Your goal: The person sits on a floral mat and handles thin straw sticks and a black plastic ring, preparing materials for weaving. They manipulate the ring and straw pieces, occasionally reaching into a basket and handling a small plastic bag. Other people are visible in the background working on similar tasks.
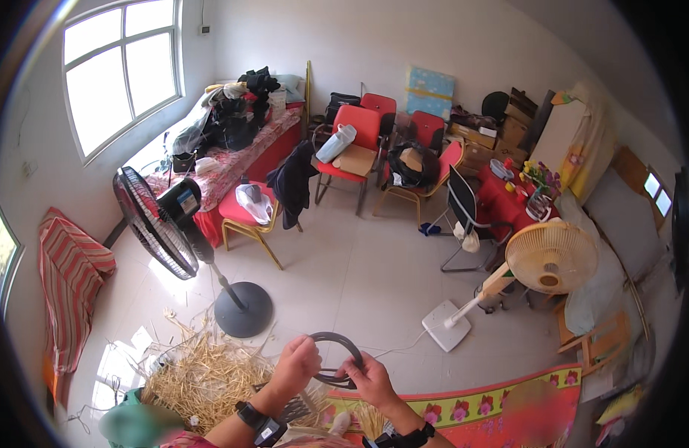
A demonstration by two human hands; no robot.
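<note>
Between my hands is a coil of black cord (337, 338), bent into a ring of more than one turn. My left hand (298, 359) is closed round the coil's left side. On its right side, the fingers of my right hand (369, 375) are pinched over the turns. The ring is held up in front of me, above the floor. Below and to the left lies a loose heap of straw (202, 377). Dark bands with small devices are strapped to both wrists.
A black standing fan (243, 308) is ahead on the left; a cream standing fan (551, 257) is on the right. Red chairs (357, 123) hold bags and clothes. A flowered mat (464, 411) lies at the lower right. A cluttered bed (247, 153) is at the back left.
</note>
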